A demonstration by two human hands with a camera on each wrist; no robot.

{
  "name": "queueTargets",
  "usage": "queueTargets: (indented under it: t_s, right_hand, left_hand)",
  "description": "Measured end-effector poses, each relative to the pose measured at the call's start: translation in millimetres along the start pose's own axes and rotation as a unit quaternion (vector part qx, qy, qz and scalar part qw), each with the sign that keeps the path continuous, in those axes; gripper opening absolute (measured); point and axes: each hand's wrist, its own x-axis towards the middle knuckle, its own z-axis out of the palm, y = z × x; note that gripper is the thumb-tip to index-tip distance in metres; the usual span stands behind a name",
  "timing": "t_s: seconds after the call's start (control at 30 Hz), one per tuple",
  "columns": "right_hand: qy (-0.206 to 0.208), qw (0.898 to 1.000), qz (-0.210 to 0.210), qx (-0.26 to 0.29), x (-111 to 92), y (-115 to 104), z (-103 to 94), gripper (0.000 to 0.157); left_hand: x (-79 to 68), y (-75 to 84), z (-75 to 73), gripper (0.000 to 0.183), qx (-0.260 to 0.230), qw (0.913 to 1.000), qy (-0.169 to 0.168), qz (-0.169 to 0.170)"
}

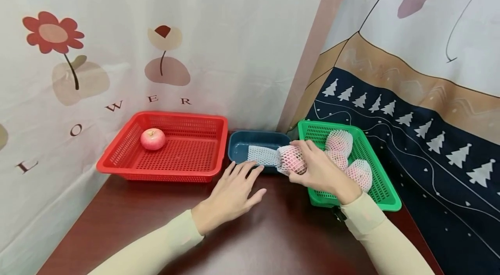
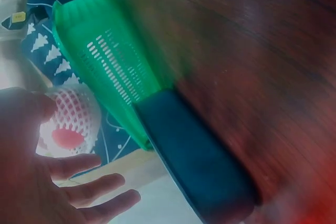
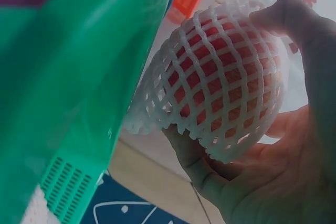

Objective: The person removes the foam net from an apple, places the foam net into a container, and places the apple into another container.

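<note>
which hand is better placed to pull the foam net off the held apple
Left, probably: the left hand holds nothing, its fingers spread near the held apple, while the right hand grips that apple through its foam net.

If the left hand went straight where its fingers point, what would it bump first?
Probably the white foam net in the blue tray, or the tray's near rim: the height of the left hand is unclear.
</note>
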Motion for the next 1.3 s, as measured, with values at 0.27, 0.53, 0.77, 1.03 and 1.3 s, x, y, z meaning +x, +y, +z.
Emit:
queueTargets:
  t_s: [0.27,0.53,0.77,1.03,1.3]
  right_hand:
    - [-0.008,1.0,-0.02,0.014,-1,-16,13.7,0.083]
    - [-0.036,0.999,-0.03,0.008,1,-32,28.1,0.087]
    - [-0.051,0.997,-0.058,-0.004,-2,-42,50.4,0.085]
    - [-0.058,0.996,-0.061,-0.02,-7,-47,71.0,0.083]
    - [-0.062,0.995,-0.07,-0.022,-7,-44,89.3,0.079]
  left_hand:
    - [-11.8,-11.9,-4.6,0.067,-0.001,0.9999,0.013,0.001]
    - [-19.9,-21.7,-8.3,0.067,-0.009,0.9998,0.019,-0.001]
    - [-30.1,-25.5,-4.7,0.067,-0.011,0.9997,0.022,0.008]
    - [-40.8,-25.9,-1.6,0.065,-0.013,0.9989,0.041,0.017]
    - [-44.6,-30.5,3.8,0.063,-0.029,0.9992,0.026,0.0]
